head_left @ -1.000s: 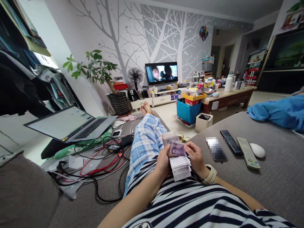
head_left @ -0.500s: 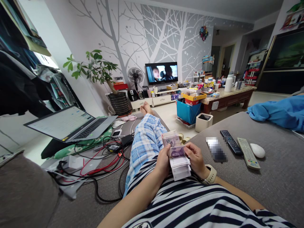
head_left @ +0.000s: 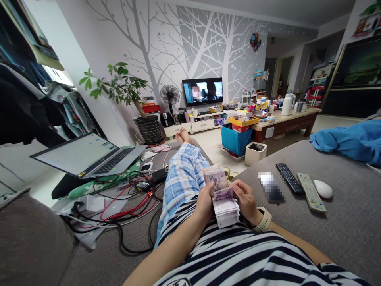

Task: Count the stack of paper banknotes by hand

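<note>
A stack of purple banknotes (head_left: 218,178) is held over my lap, its upper notes showing the figure 5. My left hand (head_left: 204,202) grips the stack along its left side, thumb on top. On the right side, my right hand (head_left: 244,199) pinches a note's edge between thumb and fingers. The lower ends of several notes (head_left: 226,214) fan down toward my striped shirt (head_left: 238,254). A pale watch (head_left: 263,219) is on my right wrist. My fingers hide the undersides of the notes.
On the sofa to the right lie a blurred-out phone (head_left: 271,187), a black remote (head_left: 289,178), a light remote (head_left: 311,192) and a white oval object (head_left: 323,189). To the left are an open laptop (head_left: 89,155) and tangled cables (head_left: 127,214). A low table (head_left: 285,119) stands ahead.
My right hand has shifted very slightly, with the note under it bending a little. The lower notes have moved slightly down. My left hand stays in place.
</note>
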The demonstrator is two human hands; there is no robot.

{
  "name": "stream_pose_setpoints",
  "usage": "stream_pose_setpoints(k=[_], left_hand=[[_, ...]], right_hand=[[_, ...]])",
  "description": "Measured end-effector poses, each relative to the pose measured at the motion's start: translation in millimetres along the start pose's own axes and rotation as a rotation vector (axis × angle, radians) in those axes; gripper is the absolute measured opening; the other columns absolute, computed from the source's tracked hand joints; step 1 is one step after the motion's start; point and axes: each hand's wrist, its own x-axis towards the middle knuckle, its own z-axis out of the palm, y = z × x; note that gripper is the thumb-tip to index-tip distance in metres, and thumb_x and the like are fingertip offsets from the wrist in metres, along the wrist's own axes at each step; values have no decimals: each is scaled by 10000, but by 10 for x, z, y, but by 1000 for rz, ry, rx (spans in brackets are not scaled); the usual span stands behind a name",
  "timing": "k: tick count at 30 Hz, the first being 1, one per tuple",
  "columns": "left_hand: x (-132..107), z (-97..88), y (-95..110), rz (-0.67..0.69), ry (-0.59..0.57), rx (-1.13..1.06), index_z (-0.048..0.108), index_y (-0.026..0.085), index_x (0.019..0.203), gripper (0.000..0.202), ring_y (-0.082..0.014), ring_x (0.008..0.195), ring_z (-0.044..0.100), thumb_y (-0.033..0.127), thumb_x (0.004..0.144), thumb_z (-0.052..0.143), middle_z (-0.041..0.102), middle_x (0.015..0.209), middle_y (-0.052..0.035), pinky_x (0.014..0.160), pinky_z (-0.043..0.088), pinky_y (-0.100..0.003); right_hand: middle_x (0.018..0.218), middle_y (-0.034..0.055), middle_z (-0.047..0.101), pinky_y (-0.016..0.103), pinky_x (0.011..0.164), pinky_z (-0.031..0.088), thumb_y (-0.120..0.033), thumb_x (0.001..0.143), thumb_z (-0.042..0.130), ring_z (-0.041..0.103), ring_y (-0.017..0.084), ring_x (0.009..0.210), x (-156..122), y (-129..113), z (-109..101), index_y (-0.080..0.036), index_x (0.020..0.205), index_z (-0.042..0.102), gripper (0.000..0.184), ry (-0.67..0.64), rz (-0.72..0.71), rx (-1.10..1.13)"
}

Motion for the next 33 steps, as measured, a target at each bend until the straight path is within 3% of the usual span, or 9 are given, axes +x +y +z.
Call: stream_pose_setpoints(k=[5, 13, 23, 33], left_hand=[[2, 12, -2, 35, 19, 14, 706, 82, 901, 330, -280, 791, 719, 338, 693, 706, 765, 834, -138, 794, 548, -390], [-60, 36, 45, 30, 11, 46, 710, 96, 883, 279, -233, 702, 703, 236, 643, 737, 750, 750, -92, 768, 539, -352], [-29, 12, 5, 23, 47, 45, 689, 97, 862, 295, -190, 622, 672, 170, 581, 744, 734, 714, -76, 682, 525, -306], [57, -25, -45, 20, 40, -23, 696, 100, 898, 305, -250, 774, 721, 346, 717, 699, 760, 825, -103, 782, 557, -357]], right_hand=[[614, 3, 563, 269, 565, 346, -441, 936, 511, 450, 130, 561, -1, 9, 5, -183, 714, 607, 354, -17, -19, 40], [609, -30, 496, 252, 569, 368, -497, 820, 648, 432, 121, 577, 89, 36, 8, -186, 674, 545, 359, 153, 65, -89], [579, -35, 471, 249, 533, 341, -479, 812, 629, 402, 118, 555, 111, 63, 13, -187, 624, 525, 362, 112, 143, -124], [584, -40, 454, 247, 550, 342, -451, 843, 607, 387, 117, 563, 84, -13, 23, -190, 632, 517, 347, 108, 69, -145]])
